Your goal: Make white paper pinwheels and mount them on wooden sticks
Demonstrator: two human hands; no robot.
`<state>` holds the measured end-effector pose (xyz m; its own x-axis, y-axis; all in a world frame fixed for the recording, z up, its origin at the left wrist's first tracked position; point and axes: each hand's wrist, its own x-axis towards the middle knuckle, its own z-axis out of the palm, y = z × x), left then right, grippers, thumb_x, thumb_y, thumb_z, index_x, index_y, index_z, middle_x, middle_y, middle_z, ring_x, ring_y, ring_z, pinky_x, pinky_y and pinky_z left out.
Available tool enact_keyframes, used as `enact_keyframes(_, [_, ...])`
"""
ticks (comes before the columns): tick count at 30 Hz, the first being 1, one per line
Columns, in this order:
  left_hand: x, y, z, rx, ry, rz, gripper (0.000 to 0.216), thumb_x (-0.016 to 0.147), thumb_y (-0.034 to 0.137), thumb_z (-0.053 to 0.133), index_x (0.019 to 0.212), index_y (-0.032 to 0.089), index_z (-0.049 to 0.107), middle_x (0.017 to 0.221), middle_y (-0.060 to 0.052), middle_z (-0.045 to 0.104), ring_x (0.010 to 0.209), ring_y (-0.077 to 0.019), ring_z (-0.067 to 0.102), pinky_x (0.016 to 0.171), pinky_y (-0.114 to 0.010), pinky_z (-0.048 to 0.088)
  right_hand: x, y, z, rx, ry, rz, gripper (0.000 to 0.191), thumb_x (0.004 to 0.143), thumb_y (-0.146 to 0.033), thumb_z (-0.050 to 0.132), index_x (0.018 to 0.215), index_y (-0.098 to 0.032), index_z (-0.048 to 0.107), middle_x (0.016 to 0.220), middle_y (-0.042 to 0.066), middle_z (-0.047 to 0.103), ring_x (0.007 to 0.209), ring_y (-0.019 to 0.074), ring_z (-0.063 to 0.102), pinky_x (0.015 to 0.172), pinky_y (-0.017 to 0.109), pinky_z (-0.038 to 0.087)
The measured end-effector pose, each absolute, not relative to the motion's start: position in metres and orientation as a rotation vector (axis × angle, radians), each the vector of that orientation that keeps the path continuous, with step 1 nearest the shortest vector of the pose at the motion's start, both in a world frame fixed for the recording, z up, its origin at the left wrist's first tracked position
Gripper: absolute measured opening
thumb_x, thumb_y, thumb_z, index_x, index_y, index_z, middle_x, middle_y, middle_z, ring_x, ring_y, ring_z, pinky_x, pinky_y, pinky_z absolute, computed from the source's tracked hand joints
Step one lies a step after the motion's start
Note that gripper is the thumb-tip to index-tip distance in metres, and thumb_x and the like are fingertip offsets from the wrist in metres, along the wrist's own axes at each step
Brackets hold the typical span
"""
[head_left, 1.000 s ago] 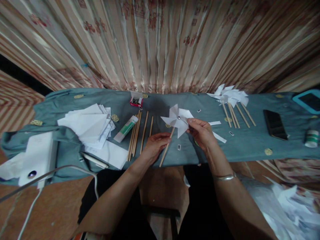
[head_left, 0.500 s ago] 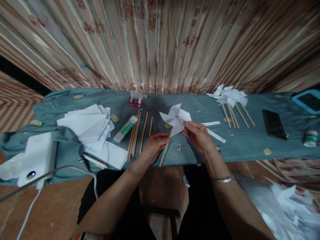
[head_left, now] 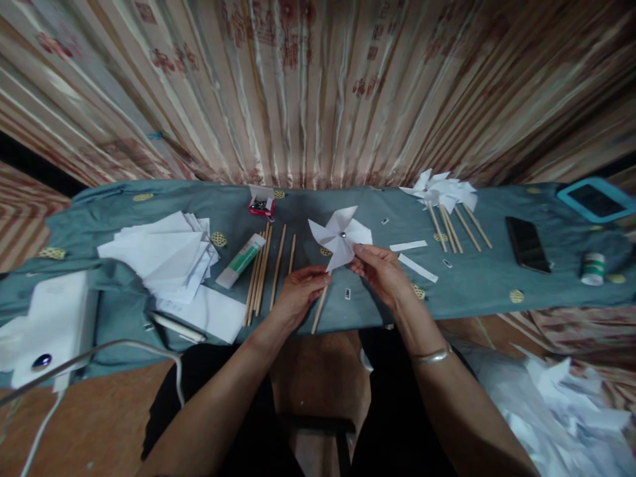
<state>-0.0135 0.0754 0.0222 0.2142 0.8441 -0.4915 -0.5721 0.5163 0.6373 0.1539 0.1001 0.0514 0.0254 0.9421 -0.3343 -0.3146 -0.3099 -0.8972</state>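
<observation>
A white paper pinwheel [head_left: 339,236] with a metal pin at its centre sits on a wooden stick [head_left: 319,306] above the blue-grey cloth [head_left: 477,285]. My left hand [head_left: 297,295] is closed round the stick just below the paper. My right hand [head_left: 377,273] pinches the lower right blade of the pinwheel. A metal bangle is on my right wrist.
Several loose sticks [head_left: 263,265] and a green-white glue stick [head_left: 241,260] lie left of my hands, beside a pile of white paper squares [head_left: 159,255]. Finished pinwheels [head_left: 444,195], paper strips [head_left: 412,255], a black phone [head_left: 527,244], a tape roll [head_left: 593,267] and a small red box [head_left: 260,202] lie around.
The pinwheel and both hands have drifted slightly left in the view. My right fingers moved from the pinwheel's right side to its lower right blade.
</observation>
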Motion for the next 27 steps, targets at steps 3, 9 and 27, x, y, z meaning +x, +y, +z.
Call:
enact_keyframes(3, [-0.014,0.076,0.02,0.349,0.916,1.02,0.038,0.042,0.018,0.094,0.073,0.013,0.074,0.07,0.0,0.072,0.062,-0.0084,0.06,0.067,-0.023,0.048,0.149,0.098,0.051,-1.241,-0.71,1.569,0.041,0.045,-0.05,0.093,0.06,-0.018,0.073,0.057,-0.001,0.07,0.049,0.0068,0.057,0.048,0.019,0.043])
enact_keyframes(9, [-0.014,0.077,0.02,0.378,0.895,1.017,0.037,0.044,0.018,0.093,0.077,0.012,0.076,0.071,-0.002,0.073,0.063,-0.009,0.062,0.066,-0.022,0.049,0.139,0.093,0.045,-1.245,-0.736,1.649,0.042,0.046,-0.053,0.092,0.066,-0.019,0.077,0.065,0.002,0.075,0.052,0.0065,0.059,0.051,0.019,0.046])
enact_keyframes(27, [-0.014,0.079,0.028,0.38,0.973,1.035,0.032,0.044,0.012,0.09,0.072,0.012,0.075,0.066,0.0,0.071,0.058,-0.0073,0.062,0.059,-0.017,0.05,0.181,0.092,0.057,-1.218,-0.835,1.448,0.041,0.053,-0.057,0.088,0.06,-0.019,0.073,0.056,0.0,0.069,0.046,0.0056,0.047,0.045,0.021,0.033])
